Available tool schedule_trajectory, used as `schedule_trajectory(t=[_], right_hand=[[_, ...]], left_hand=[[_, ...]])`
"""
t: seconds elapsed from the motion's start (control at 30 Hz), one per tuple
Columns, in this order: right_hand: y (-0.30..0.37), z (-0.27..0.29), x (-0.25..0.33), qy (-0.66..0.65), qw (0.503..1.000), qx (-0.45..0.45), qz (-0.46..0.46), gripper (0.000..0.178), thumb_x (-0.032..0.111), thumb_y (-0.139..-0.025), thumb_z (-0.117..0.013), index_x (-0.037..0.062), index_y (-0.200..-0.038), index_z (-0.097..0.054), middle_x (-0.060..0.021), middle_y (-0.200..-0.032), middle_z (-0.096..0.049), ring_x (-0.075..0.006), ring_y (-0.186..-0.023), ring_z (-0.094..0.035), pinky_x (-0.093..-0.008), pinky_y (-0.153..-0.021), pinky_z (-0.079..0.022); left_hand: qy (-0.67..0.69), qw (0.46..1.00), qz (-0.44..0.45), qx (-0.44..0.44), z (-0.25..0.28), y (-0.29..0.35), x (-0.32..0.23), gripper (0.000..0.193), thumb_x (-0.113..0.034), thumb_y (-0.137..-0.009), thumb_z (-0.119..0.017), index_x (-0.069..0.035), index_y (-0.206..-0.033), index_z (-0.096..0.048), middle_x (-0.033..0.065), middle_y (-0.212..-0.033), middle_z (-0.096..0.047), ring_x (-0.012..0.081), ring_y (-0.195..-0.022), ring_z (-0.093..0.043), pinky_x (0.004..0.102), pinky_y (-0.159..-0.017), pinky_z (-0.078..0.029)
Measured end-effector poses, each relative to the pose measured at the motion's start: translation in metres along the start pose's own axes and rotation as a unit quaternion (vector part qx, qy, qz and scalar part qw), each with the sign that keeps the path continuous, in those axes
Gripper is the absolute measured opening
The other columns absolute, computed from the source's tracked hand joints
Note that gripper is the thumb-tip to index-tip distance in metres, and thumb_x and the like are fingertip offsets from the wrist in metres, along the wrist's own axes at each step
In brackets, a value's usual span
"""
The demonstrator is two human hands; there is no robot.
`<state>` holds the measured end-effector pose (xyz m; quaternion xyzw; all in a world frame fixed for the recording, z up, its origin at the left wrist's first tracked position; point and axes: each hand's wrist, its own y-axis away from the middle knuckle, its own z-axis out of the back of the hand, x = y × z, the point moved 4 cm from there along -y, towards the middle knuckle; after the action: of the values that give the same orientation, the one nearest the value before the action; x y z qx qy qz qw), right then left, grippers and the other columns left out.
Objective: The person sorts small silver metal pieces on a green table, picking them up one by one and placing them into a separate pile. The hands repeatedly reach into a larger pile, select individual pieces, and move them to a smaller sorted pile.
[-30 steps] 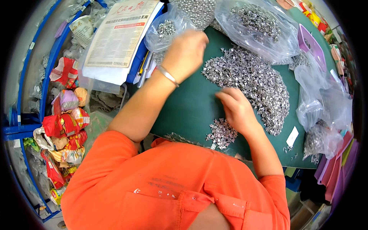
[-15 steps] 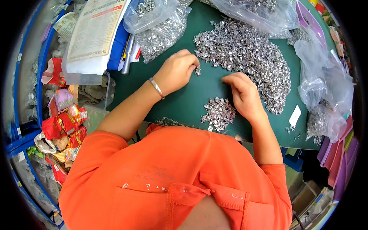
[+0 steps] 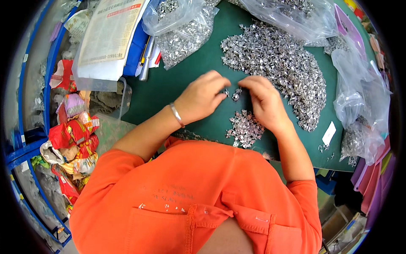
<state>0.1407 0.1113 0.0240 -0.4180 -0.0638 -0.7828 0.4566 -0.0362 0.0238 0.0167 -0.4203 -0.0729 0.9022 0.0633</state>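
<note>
My left hand (image 3: 204, 95) is bent over the green tabletop (image 3: 158, 91), thumb and forefinger around a tiny shiny metal piece (image 3: 226, 92). Facing it, my right hand (image 3: 265, 100) has its fingers curled, the fingertips at a few more metal pieces (image 3: 237, 94). Whether these are lifted or lying on the table I cannot tell. A large heap of small silvery bent-metal parts (image 3: 279, 63) spreads beyond my right hand. Closer to me, a smaller pile of similar parts (image 3: 245, 129) lies just below the right hand.
Clear plastic bags of metal parts (image 3: 186, 40) stand at the far left, with another bag (image 3: 359, 97) at right. A blue bin with papers (image 3: 108, 38) and a metal-handled tool (image 3: 146, 61) sit left. A white card (image 3: 329, 133) lies right; blue shelving (image 3: 46, 84) rises beside the table.
My left hand has come nearer to my right, so the fingertips almost meet. Metal pieces now show at the right fingertips too. The whole view has shifted slightly.
</note>
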Motion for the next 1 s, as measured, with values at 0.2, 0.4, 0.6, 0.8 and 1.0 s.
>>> schedule_trajectory(t=[0.2, 0.4, 0.6, 0.8, 1.0], right_hand=[[0.010, 0.013, 0.003, 0.027, 0.999, 0.010, -0.019, 0.021, -0.008, -0.085, -0.061, 0.0003, -0.104, -0.068, -0.0146, -0.108, -0.066, -0.0344, -0.101, -0.062, -0.0408, -0.089, -0.051], [0.006, 0.019, 0.005, 0.012, 1.000, -0.007, -0.016, 0.022, -0.008, -0.083, -0.063, 0.0006, -0.103, -0.068, -0.0132, -0.107, -0.066, -0.0336, -0.100, -0.062, -0.0401, -0.087, -0.051], [0.000, 0.012, 0.012, 0.018, 1.000, 0.017, 0.009, 0.022, -0.008, -0.083, -0.064, 0.0008, -0.102, -0.068, -0.0131, -0.106, -0.066, -0.0337, -0.099, -0.062, -0.0397, -0.087, -0.051], [0.005, 0.016, 0.009, 0.018, 1.000, 0.007, -0.012, 0.017, -0.006, -0.086, -0.064, 0.0008, -0.100, -0.069, -0.0131, -0.105, -0.067, -0.0326, -0.099, -0.063, -0.0394, -0.087, -0.051], [0.006, 0.009, 0.009, 0.016, 1.000, 0.017, -0.003, 0.019, -0.007, -0.084, -0.064, 0.0010, -0.101, -0.068, -0.0127, -0.106, -0.066, -0.0330, -0.099, -0.062, -0.0399, -0.087, -0.051]], left_hand=[[0.209, 0.896, 0.379, 0.095, 0.062, 0.089, -0.016, 0.024, -0.019, -0.097, -0.066, 0.000, -0.081, -0.067, 0.0061, -0.070, -0.066, 0.0092, -0.062, -0.060, 0.0270, -0.057, -0.048], [-0.011, 0.827, 0.536, -0.167, 0.057, 0.342, 0.059, 0.033, -0.027, -0.102, -0.057, 0.004, -0.107, -0.067, 0.0144, -0.101, -0.069, 0.0203, -0.089, -0.066, 0.0333, -0.076, -0.051], [-0.010, 0.787, 0.608, -0.105, -0.082, 0.452, 0.093, 0.053, -0.036, -0.108, -0.042, 0.003, -0.143, -0.048, 0.0147, -0.138, -0.058, 0.0275, -0.120, -0.058, 0.0364, -0.101, -0.046], [0.554, 0.481, 0.673, -0.095, -0.061, 0.447, 0.100, 0.064, -0.044, -0.109, -0.036, -0.003, -0.157, -0.027, 0.0091, -0.155, -0.041, 0.0221, -0.132, -0.049, 0.0328, -0.106, -0.044], [0.534, 0.496, 0.675, -0.114, -0.071, 0.454, 0.106, 0.064, -0.047, -0.109, -0.033, -0.005, -0.157, -0.029, 0.0077, -0.151, -0.045, 0.0206, -0.125, -0.053, 0.0321, -0.104, -0.046]])
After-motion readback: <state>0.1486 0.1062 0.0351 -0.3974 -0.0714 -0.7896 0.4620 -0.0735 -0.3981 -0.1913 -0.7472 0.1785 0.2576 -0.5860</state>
